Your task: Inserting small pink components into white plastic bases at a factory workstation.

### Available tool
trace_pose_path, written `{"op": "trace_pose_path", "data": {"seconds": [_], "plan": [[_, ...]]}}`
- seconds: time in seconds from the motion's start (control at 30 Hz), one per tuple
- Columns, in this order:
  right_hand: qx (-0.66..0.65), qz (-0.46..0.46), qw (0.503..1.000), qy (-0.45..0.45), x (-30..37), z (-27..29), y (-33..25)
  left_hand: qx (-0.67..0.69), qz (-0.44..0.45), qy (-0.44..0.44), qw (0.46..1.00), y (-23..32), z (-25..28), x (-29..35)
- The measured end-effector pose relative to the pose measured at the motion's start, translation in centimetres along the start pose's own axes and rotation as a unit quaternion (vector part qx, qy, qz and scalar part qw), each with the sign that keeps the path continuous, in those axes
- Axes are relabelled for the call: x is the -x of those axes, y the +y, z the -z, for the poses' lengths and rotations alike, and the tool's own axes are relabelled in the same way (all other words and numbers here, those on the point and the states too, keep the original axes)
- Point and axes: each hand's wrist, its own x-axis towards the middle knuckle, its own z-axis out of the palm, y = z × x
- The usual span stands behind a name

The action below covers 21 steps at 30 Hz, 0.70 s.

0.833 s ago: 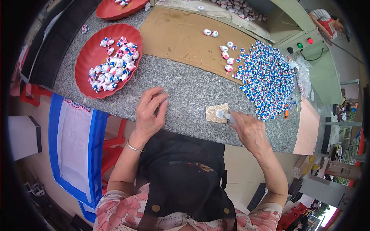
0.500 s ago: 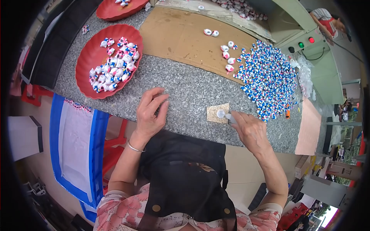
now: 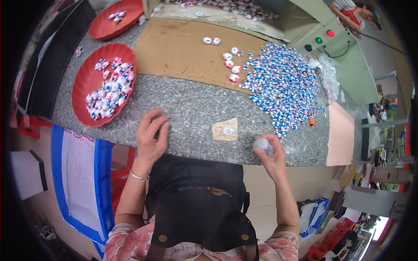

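My right hand (image 3: pixel 276 160) grips a small translucent squeeze bottle (image 3: pixel 261 145), its rounded bottom facing up, just above the near part of the grey speckled worktop (image 3: pixel 183 98). To its left lies a flat gold, trapezoid-shaped piece (image 3: pixel 220 131) with a small round whitish disc or puddle (image 3: pixel 228 130) on it. Above the counter's front edge, my left hand (image 3: pixel 150 141) is curled with fingers apart and nothing in it. Left of that hand stands a red scalloped tray (image 3: pixel 81 104) with white, blue and pink figurine parts (image 3: pixel 114 89).
Small blue-and-white pieces (image 3: pixel 283 82) are heaped at the right. Several white round parts (image 3: pixel 229 64) sit beside them on brown cardboard (image 3: pixel 174 48). A green machine housing (image 3: pixel 355 74) stands behind. A blue crate (image 3: pixel 102 187) is below left. Another person (image 3: pixel 355 15) is at far right.
My right hand has drawn the bottle away from the gold piece toward the counter edge and tipped its bottom upward. The view has shifted; my left hand keeps its pose.
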Motion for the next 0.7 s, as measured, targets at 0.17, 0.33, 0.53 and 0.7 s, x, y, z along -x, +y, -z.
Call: {"op": "trace_pose_path", "data": {"seconds": [0.17, 0.33, 0.53, 0.7], "plan": [[-0.212, -0.035, 0.957, 0.194, 1.9, 4.6, 6.6, 0.010, 0.021, -0.009, 1.000, -0.1, 0.1, -0.1], [-0.180, -0.065, 0.952, 0.237, 1.7, 8.6, 11.5, -0.026, -0.019, -0.002, 0.999, 1.1, -1.2, -1.3], [0.038, -0.023, 0.904, 0.425, 4.1, 4.8, 9.9, -0.015, -0.028, -0.014, 0.999, 2.4, -2.2, -2.5], [0.200, 0.159, 0.926, 0.277, 2.0, 2.9, 3.8, 0.048, -0.084, -0.072, 0.993, 2.6, -6.4, -7.2]]}}
